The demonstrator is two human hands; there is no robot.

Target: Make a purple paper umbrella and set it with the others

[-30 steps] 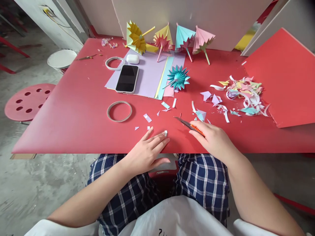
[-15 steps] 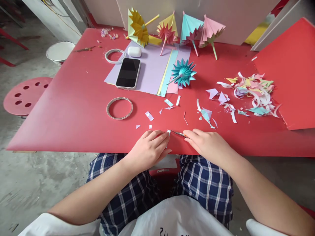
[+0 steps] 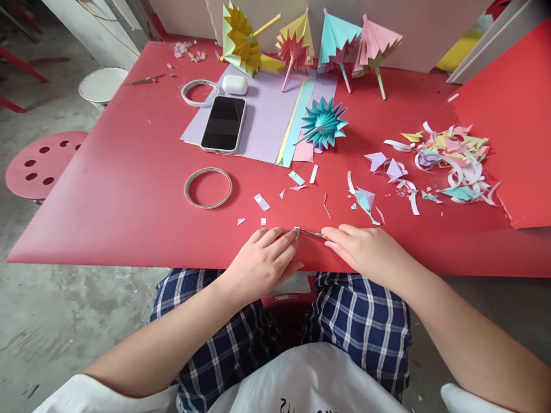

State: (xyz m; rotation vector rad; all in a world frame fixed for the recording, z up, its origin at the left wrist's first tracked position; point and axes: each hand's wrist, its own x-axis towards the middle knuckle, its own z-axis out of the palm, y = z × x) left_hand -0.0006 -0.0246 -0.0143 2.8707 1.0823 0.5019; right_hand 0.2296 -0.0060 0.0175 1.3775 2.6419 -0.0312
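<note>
At the front edge of the red table (image 3: 142, 229), my left hand (image 3: 263, 258) is closed on a small whitish piece of paper (image 3: 297, 230), mostly hidden by the fingers. My right hand (image 3: 365, 246) grips a thin metal tool (image 3: 313, 234), whose tip meets the paper at my left fingertips. The tool's handle is hidden in my fingers, so its kind is hard to make out. Small paper scraps (image 3: 262, 201) lie just beyond my hands.
A tape roll (image 3: 208, 205), another roll (image 3: 185, 98), a phone (image 3: 224, 124) on lilac sheets (image 3: 267, 123), and a white case (image 3: 235, 85) lie left of centre. Behind stand folded paper umbrellas (image 3: 340, 40), with a blue one (image 3: 323, 123) nearer. Paper cuttings (image 3: 465, 166) pile up at right.
The view has shifted slightly. The tool's tip now lies across the small paper at my left fingertips, and less of the paper shows. Both hands keep their grip.
</note>
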